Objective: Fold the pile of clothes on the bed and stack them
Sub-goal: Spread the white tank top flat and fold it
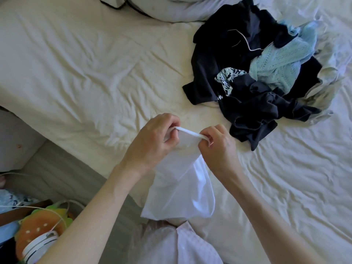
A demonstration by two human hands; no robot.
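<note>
Head view, looking down on a bed (80,60) with a creased cream sheet. Person stands at the near edge, both bare forearms reaching in from the bottom. Left hand (152,141) and right hand (219,147) are held close together above the sheet, each with fingers curled and pinching the top edge of a white garment (181,185). A short white band of that edge is stretched taut between the two hands. Rest of the garment hangs down from the grip toward the person's body, thin and slightly see-through, lower hem loose near the bed edge.

Pile of clothes (257,77) sits on the sheet, up and to the right of the hands, apart from them, unfolded and heaped. Mostly dark navy pieces, one with thin white piping. A light blue knitted top (280,69) lies across the heap. A small floral-print piece (226,80) pokes out of the navy fabric. Pale grey-white cloth (323,82) bunched at the right side of the pile.

White pillow (171,8) at the top edge. Bottom left, off the bed: an orange and green plush-like item (38,225) and white cables, partly blurred. Person's light-coloured clothing (171,244) shows at bottom centre.
</note>
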